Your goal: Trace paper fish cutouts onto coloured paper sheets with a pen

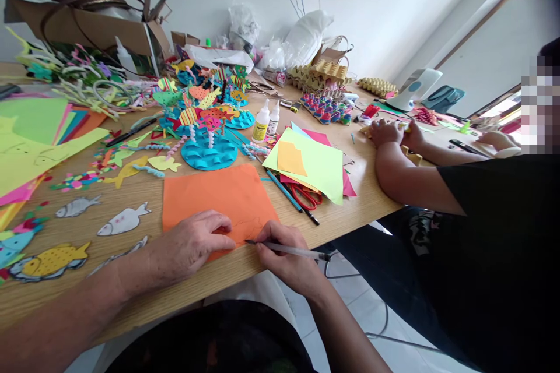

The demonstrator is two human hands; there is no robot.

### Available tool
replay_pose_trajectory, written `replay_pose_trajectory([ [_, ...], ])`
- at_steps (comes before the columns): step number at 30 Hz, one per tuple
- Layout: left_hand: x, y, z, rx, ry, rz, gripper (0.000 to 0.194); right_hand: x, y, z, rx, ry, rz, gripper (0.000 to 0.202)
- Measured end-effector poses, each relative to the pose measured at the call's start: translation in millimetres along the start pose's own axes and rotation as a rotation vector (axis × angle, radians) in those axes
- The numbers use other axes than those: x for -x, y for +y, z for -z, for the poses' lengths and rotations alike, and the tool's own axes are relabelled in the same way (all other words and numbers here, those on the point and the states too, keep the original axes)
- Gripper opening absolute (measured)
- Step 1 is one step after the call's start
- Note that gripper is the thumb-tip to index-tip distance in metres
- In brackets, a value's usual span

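Observation:
My right hand [286, 253] grips a pen [297, 250], its tip on the lower part of an orange paper sheet [210, 192]. Faint drawn lines show on the paper just above the tip. My left hand [196, 245] rests on the sheet's lower edge, fingers stretched toward the pen and holding nothing. To the left lie paper fish cutouts: a white one [125, 220], a grey one [77, 207] and a yellow one with dark dots [55, 261]. Beyond the sheet stands a blue round base [209, 151] with colourful paper fish on twisted stems.
Right of the orange sheet are stacked coloured papers [319, 157], red-handled scissors [306, 197] and a blue pencil [283, 189]. Glue bottles [261, 122] stand behind. A co-worker's hands [391, 133] work at the right. Egg trays [326, 73] and a cardboard box [96, 32] line the back.

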State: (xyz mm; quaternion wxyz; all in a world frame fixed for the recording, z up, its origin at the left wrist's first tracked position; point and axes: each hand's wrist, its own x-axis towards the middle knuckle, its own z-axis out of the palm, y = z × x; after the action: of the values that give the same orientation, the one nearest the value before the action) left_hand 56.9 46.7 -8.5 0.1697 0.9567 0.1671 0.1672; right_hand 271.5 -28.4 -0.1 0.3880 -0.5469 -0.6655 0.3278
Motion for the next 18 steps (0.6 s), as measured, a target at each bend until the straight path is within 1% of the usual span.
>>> replay_pose_trajectory([
  [2, 0.0, 0.2, 0.0, 0.006, 0.001, 0.002, 0.037, 0.5, -1.1, 1.5, -0.037, 0.006, -0.030, 0.009],
  [5, -1.0, 1.0, 0.8, -0.002, -0.001, 0.004, 0.037, -0.7, -4.4, 1.5, -0.087, 0.057, -0.065, 0.006],
  [8, -2.4, 1.8, 1.9, -0.004, -0.010, 0.017, 0.037, -5.9, -6.6, -2.5, -0.042, 0.090, -0.061, 0.006],
  [13, -3.1, 2.5, 3.5, 0.058, 0.028, 0.026, 0.041, -16.4, -1.4, -9.6, 0.029, 0.087, -0.054, 0.007],
  [18, -3.9, 2.5, 4.0, 0.056, 0.017, 0.029, 0.038, -18.3, -0.4, -10.2, 0.034, 0.061, -0.059, 0.008],
])
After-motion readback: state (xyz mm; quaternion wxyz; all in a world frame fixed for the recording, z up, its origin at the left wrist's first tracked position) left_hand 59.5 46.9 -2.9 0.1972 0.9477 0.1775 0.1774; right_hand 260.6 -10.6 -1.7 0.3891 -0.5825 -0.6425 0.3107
